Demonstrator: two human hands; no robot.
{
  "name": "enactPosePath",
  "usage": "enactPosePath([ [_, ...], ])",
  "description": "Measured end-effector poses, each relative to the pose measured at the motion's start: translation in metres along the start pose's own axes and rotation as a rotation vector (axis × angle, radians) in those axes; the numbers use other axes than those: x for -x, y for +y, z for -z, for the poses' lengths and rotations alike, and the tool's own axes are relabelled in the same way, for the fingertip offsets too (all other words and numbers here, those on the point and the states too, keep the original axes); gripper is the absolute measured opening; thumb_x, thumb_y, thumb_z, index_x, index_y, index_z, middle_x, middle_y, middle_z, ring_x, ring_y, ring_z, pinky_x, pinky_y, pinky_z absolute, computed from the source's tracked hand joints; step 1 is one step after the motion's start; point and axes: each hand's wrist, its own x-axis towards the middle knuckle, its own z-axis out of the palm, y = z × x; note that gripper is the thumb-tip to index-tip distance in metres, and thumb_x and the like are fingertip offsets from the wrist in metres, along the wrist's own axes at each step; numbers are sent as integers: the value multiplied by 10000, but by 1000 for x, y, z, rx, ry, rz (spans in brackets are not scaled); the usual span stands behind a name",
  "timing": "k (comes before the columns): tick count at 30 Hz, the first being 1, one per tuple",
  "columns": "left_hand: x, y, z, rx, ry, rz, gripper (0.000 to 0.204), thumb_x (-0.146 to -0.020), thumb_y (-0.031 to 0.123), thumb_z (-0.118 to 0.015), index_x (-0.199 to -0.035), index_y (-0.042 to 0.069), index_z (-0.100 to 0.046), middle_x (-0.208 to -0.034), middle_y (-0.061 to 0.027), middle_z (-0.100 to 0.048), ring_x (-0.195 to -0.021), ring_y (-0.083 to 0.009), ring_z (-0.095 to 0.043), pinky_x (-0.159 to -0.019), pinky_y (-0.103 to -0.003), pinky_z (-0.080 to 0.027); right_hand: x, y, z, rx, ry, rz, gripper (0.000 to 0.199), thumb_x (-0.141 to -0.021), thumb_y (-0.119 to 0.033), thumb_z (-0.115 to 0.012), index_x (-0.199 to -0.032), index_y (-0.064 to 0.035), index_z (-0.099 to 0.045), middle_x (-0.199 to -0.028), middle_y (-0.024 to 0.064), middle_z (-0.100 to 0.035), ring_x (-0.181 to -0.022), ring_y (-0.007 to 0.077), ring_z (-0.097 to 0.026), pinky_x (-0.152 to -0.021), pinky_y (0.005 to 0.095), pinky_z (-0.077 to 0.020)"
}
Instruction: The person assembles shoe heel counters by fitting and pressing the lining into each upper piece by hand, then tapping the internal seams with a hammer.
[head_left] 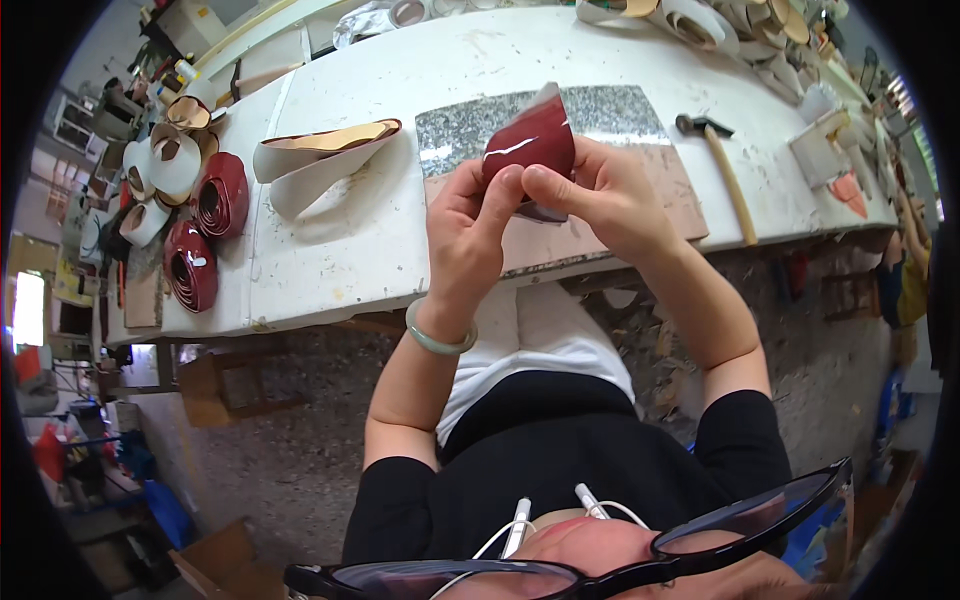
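Note:
A glossy dark red leather shoe piece [532,140] with a pale lining is held up over the front edge of the white workbench [380,230]. My left hand [468,225] grips its lower left side, thumb pressed on the red face. My right hand [600,195] pinches its lower right edge with thumb and fingers. A pale green bangle [438,340] sits on my left wrist. Under the piece lies a grey speckled stone slab [620,110] on a pinkish board [672,195].
Folded tan and white leather pieces [320,155] lie left of the slab. Rolled red pieces [205,225] stack at the bench's left end. A hammer [725,170] rests on the right. More curled pieces [700,20] line the far edge. Cardboard boxes stand on the floor.

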Motion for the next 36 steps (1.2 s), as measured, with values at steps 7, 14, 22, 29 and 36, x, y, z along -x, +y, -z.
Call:
enactPosePath([
  [7, 30, -7, 2, 33, 50, 91, 245, -992, 164, -520, -1093, -53, -574, -1087, -125, -632, -969, -137, -598, -883, -266, -463, 21, 29, 7, -234, -34, -135, 293, -914, -174, -667, -1108, 44, -636, -1005, 69, -683, -884, 105, -626, -788, 249, -501],
  [14, 38, 2, -7, -157, 83, 181, 250, -986, 211, -538, -1040, -21, -610, -1001, -62, -642, -895, -80, -579, -804, -227, -459, 34, 53, -3, 400, 54, 283, 304, -861, -280, -733, -931, 14, -700, -868, 56, -670, -800, 85, -600, -722, 241, -478],
  [22, 34, -18, 11, -5, 286, 105, 328, -990, 253, -537, -1100, -47, -609, -1011, -99, -664, -869, -135, -625, -789, -264, -496, 24, 69, -16, -250, -3, -225, 274, -922, -286, -660, -891, -14, -678, -749, -22, -606, -669, 29, -476, -573, 216, -369],
  [29, 33, -1, 16, 42, -44, 70, 441, -1002, 248, -501, -1266, -104, -485, -1248, -177, -576, -1136, -240, -569, -1015, -370, -415, 24, 31, -18, -73, 50, -15, 298, -959, -295, -606, -958, -4, -670, -874, 5, -655, -821, 55, -569, -742, 233, -477],
  [36, 25, -2, 14, 134, -134, 67, 433, -1000, 229, -516, -1265, -112, -486, -1253, -185, -577, -1130, -235, -574, -988, -368, -441, 24, 19, -6, 134, 80, 49, 298, -974, -287, -583, -949, 2, -652, -850, -14, -636, -761, 46, -548, -696, 226, -467],
])
